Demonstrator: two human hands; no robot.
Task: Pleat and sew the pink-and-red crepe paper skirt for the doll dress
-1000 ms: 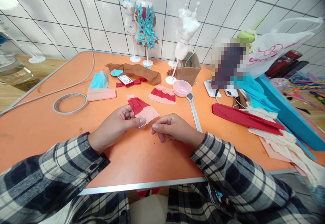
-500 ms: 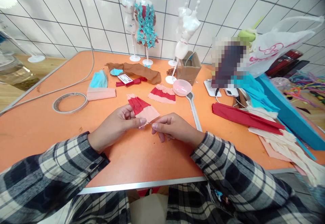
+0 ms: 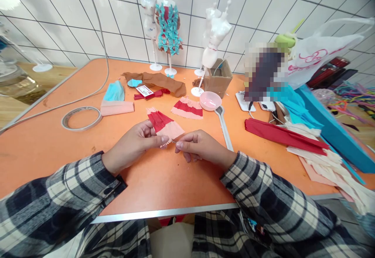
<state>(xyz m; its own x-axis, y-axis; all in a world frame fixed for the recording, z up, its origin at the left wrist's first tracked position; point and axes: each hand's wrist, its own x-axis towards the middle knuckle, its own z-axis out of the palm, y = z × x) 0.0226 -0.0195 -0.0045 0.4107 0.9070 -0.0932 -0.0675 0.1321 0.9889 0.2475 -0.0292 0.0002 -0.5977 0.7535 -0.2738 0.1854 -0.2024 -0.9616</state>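
while gripping a fan-shaped piece of crinkled pink and red paper-like material between the thumb and fingers of the left hand, pinching a thin, slender item in the right hand, pressing thumb against forefinger. not managing to tell what sort of item, seeing so little of it. holding the fan-shaped piece tilted above the orange table, between both hands, and presenting the fringed lower edge toward the right fingertips. judging by these pinches, probably working at that fringed edge; not telling for sure whether touching it with the slender item. for the next move, seemingly calling for a firm left pinch and fine, careful right fingertips, so as not to risk tearing the flimsy material.

counting two hands, both occupied. counting two pink and red pieces: including the held one, and seeing a flat striped piece lying beyond it. also counting one translucent pink bowl just beside that; one grey-and-white long-handled tool; one ring-shaped tape roll; one brown cardboard box; and, toward the back, four white dress-form figures.
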